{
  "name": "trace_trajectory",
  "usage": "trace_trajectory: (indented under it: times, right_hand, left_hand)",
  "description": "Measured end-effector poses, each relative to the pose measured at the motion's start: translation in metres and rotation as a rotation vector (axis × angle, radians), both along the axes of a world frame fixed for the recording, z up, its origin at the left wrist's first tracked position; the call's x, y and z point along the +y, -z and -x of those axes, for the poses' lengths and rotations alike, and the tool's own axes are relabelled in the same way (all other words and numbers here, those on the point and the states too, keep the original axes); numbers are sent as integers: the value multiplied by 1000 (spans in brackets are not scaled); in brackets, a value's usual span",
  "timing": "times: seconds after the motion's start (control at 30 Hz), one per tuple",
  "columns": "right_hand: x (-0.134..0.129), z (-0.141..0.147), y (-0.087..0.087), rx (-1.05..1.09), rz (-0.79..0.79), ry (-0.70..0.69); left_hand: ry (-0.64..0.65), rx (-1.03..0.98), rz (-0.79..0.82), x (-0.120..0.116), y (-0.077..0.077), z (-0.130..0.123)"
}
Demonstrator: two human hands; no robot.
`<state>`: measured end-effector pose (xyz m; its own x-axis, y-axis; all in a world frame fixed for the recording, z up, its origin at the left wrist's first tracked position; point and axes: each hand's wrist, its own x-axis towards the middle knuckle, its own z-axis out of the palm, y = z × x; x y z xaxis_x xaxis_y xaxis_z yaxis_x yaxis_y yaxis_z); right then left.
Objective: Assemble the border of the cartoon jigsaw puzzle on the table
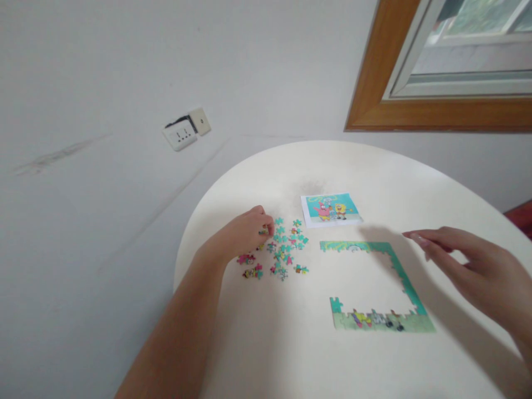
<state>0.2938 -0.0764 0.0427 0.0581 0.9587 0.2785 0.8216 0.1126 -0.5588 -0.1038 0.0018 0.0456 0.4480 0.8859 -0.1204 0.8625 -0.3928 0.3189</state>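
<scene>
My left hand [247, 231] reaches to the loose jigsaw pieces [281, 254], its fingers curled around a puzzle piece [263, 230] at the heap's left edge. Several of these pieces are teal, others pink or yellow. Over on the right, my right hand [474, 263] hovers above the table with thumb and fingertips pinched together; whatever lies between them is too small to make out. Below and left of it lies a partly joined puzzle border [409, 285], with top, right and bottom sides linked and a gap on the left side.
A printed cartoon picture [332, 210] lies flat behind the border. Everything rests on a round white table [282, 343] that stands by a wall with a socket [180, 134]. A wood-framed window [436, 115] is at the upper right.
</scene>
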Motion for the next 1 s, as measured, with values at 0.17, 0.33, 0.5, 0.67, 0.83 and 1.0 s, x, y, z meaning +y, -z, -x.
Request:
trace_trajectory:
  times: [0.17, 0.33, 0.5, 0.67, 0.83, 1.0]
  right_hand:
    - [-1, 1, -1, 0, 12, -4]
    - [-1, 1, 0, 8, 13, -8]
    - [0, 0, 0, 8, 12, -25]
    - [-1, 0, 0, 5, 5, -26]
    - [-2, -1, 0, 10, 15, -36]
    - [-2, -1, 0, 19, 26, -34]
  left_hand:
    - [-9, 2, 4, -1, -2, 2]
    - [-11, 25, 16, 0, -2, 0]
    - [3, 35, 31, -2, -4, -2]
    - [11, 32, 39, -3, -8, 1]
    - [-10, 29, 32, -2, -8, 5]
    - [-11, 36, 52, -2, -7, 3]
